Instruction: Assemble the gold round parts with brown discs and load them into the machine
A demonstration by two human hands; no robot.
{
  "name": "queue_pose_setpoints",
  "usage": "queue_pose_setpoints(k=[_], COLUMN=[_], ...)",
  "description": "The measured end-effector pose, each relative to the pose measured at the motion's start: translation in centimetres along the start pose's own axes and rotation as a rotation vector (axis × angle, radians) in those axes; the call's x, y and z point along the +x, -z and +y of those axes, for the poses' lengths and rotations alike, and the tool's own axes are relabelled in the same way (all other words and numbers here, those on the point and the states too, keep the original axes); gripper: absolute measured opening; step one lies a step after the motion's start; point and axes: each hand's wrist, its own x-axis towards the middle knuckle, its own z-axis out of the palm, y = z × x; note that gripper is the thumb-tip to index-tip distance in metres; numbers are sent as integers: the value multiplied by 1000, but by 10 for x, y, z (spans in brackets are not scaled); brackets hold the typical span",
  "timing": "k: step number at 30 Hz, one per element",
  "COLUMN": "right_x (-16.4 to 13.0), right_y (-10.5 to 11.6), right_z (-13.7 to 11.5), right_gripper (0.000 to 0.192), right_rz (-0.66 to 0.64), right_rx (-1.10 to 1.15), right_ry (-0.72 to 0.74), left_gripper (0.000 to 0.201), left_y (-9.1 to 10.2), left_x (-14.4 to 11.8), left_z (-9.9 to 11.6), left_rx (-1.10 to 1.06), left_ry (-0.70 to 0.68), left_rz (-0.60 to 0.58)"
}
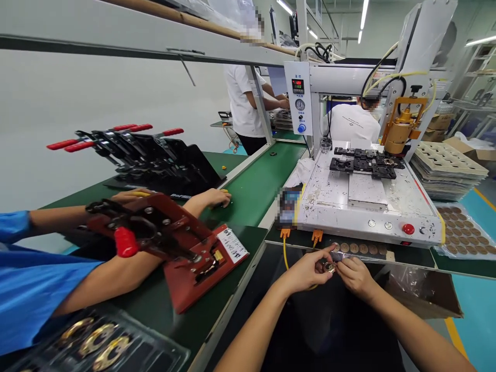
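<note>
My left hand (308, 269) and my right hand (354, 274) meet in front of me, just below the machine's front edge. Together they pinch a small round metal part (329, 266) with a brass-coloured centre. The left thumb and fingers grip its left side; the right fingertips hold its right side. A row of brown round discs (354, 248) lies on the ledge just beyond my fingers.
A white dispensing machine (368, 199) with black fixtures (364, 163) and a red button (408, 228) stands ahead. A co-worker in a blue sleeve (34, 284) works a red toggle-clamp jig (174, 245) at left on the green belt (256, 186). Trays of discs (465, 237) lie right.
</note>
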Motion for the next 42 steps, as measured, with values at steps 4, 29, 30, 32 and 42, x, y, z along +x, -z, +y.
queue_pose_setpoints(k=[4, 29, 30, 32, 42], right_x=[-17, 52, 54, 56, 46], right_y=[20, 110, 109, 107, 118], right_z=[-25, -44, -44, -45, -55], right_gripper=[20, 39, 39, 39, 33], right_rz=[61, 157, 160, 161, 80], right_rx=[-7, 1041, 1077, 1144, 1252], right_ry=[-111, -1146, -1167, -1206, -1235], left_gripper=[21, 61, 64, 70, 52], left_y=[-6, -57, -57, -57, -62], left_x=[-2, -43, -45, -50, -68], left_z=[-5, 42, 44, 49, 68], left_rx=[-3, -838, -852, -874, -974], left_ry=[19, 160, 172, 184, 131], left_rz=[22, 347, 349, 358, 360])
